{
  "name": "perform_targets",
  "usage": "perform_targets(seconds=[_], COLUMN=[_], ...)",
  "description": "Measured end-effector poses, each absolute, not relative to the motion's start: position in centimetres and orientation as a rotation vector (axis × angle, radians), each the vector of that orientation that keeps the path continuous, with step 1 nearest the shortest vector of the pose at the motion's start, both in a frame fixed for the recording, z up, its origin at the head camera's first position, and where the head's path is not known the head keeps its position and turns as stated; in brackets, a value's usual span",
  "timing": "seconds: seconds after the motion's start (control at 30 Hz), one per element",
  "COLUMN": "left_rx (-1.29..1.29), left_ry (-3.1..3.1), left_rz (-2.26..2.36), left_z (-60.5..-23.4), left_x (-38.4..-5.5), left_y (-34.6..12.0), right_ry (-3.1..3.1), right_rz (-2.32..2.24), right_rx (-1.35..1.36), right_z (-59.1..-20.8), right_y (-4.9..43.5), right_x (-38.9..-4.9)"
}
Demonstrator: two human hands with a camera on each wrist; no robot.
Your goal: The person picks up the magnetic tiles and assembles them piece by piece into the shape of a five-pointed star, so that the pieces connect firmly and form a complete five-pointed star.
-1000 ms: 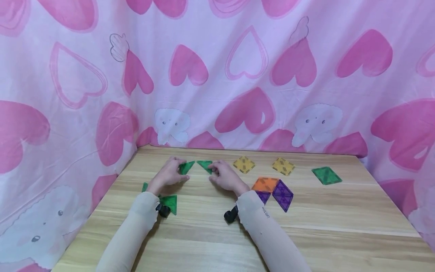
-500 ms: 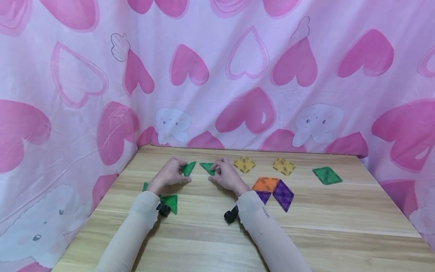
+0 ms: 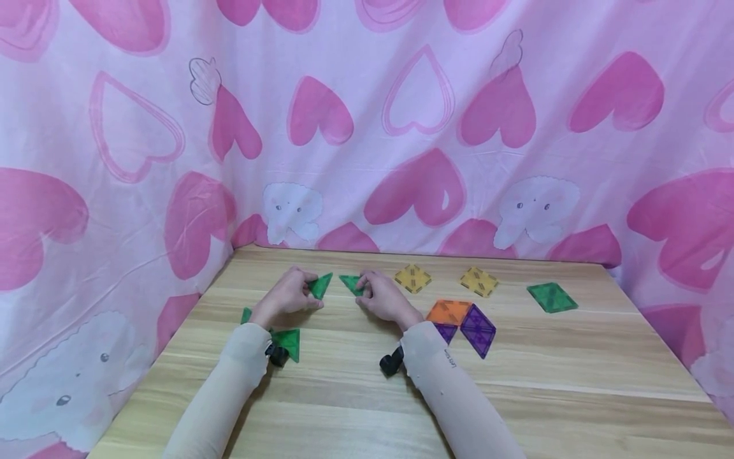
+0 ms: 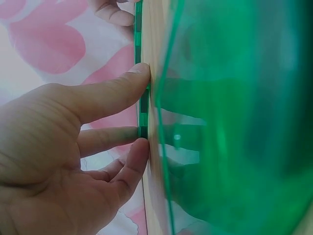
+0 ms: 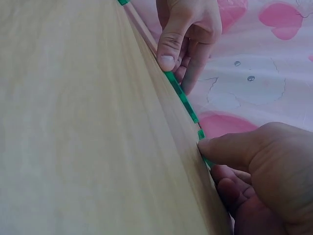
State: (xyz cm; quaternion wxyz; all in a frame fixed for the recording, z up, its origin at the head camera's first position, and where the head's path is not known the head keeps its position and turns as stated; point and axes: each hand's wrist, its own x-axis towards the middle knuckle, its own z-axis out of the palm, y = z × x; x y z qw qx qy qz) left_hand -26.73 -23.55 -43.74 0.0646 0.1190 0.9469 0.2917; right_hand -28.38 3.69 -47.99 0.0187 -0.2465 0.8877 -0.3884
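At the far side of the wooden tabletop (image 3: 367, 408), my left hand (image 3: 287, 294) pinches a green triangular magnetic tile (image 3: 322, 286) at its left side. My right hand (image 3: 385, 298) grips a second green triangular magnetic tile (image 3: 350, 282) by its right side. Both see-through tiles lie flat, with a narrow gap between their facing points. In the right wrist view, my right thumb (image 5: 227, 147) presses on its tile from above, fingers curled at the edge. Another green tile (image 4: 220, 122) fills much of the left wrist view, close to the camera.
Under my left wrist lie more green pieces (image 3: 288, 344), partly covered. Right of my hands are two yellow squares (image 3: 413, 278), an orange piece (image 3: 449, 312) joined to purple triangles (image 3: 478, 330), and a green diamond (image 3: 552, 297). Pink heart-print cloth (image 3: 367, 127) surrounds the table's back and sides.
Both green triangles have shifted slightly to the right with my hands, and the left one has turned a little. The other tiles stay in place.
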Motion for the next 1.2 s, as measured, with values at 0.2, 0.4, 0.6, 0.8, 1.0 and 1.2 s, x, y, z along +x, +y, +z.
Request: perform_targets(seconds=[0.2,0.4,0.6,0.8,1.0,1.2], left_rx=[0.387,0.451,0.421,0.474,0.562,0.59], left_ry=[2.861,2.85,2.832,2.794,2.787,2.791], left_rz=[0.874,0.833,0.835,0.858,0.837,0.829], left_z=[-43.8,-43.5,-43.4,-43.7,-44.0,-44.0], left_x=[-26.7,-26.7,-26.5,-26.5,-26.7,-26.7], left_y=[-23.4,-22.7,-21.9,-21.8,-21.7,-21.6], right_ry=[2.754,2.775,2.783,2.777,2.785,2.789], right_rz=[-1.229,-1.169,-1.146,-1.166,-1.171,-1.193], right_rx=[-0.701,-0.7,-0.707,-0.692,-0.666,-0.651], right_z=[-48.1,-48.1,-48.0,-48.2,-48.4,-48.4], right_y=[3.5,3.1,2.7,2.3,2.2,2.3], right_x=[-28.3,-28.2,-28.1,-27.8,-27.8,-27.7])
